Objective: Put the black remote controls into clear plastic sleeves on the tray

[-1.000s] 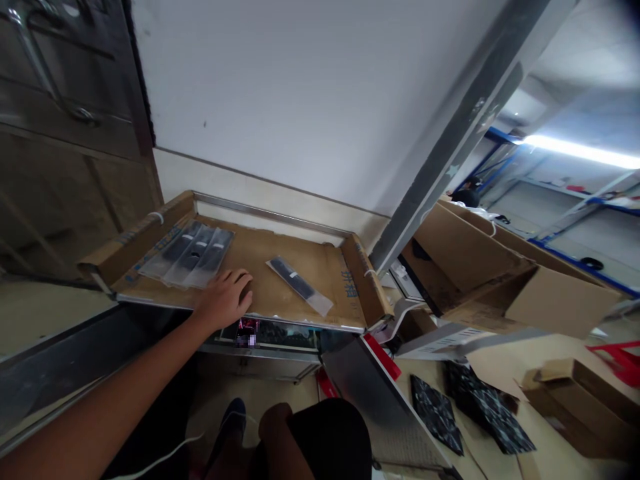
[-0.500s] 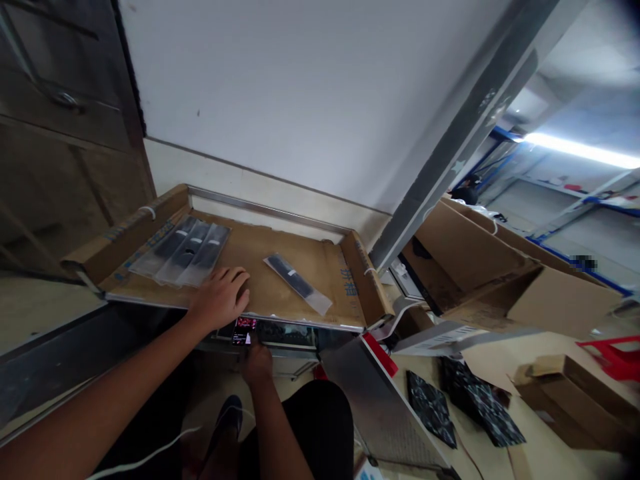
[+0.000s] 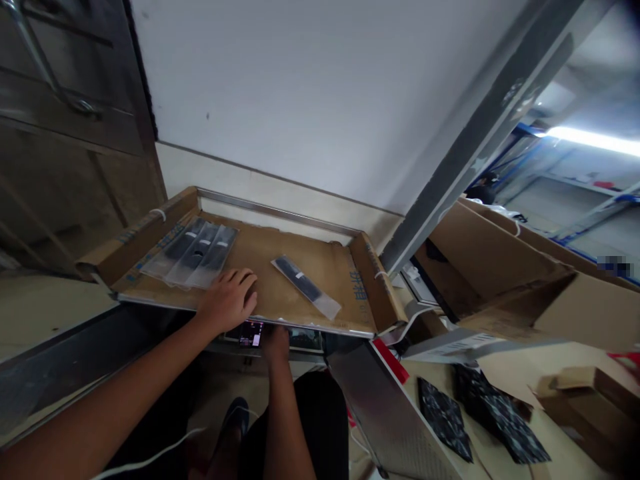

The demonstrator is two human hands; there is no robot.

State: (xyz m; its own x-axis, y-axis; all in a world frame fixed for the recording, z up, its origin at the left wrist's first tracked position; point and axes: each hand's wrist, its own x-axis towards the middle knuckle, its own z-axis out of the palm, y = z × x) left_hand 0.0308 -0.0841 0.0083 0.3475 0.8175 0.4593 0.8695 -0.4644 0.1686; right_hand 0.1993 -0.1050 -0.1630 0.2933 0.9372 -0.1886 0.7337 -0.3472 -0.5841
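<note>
My left hand (image 3: 229, 299) rests on the front edge of a cardboard-lined tray (image 3: 260, 247), palm down, its fingers slightly spread and holding nothing. Just beyond it, at the tray's left side, several clear sleeves (image 3: 197, 253) with dark strips inside overlap. A single sleeved dark strip (image 3: 306, 285) lies slanted on the tray's right half. Below the front edge a phone (image 3: 251, 333) with a lit screen is partly visible. My right hand (image 3: 275, 343) is beside the phone, low under the tray edge, blurred and dark; its fingers cannot be made out.
Large open cardboard boxes (image 3: 505, 267) stand at the right, beyond a grey metal post (image 3: 465, 147). Black patterned bags (image 3: 500, 413) lie on the floor at lower right. A white cable (image 3: 150, 460) runs near my legs. A person's dark head shows far back.
My right hand has moved right, from the phone's lower edge to beside it. My left hand keeps its place on the tray edge. The whole view has shifted slightly.
</note>
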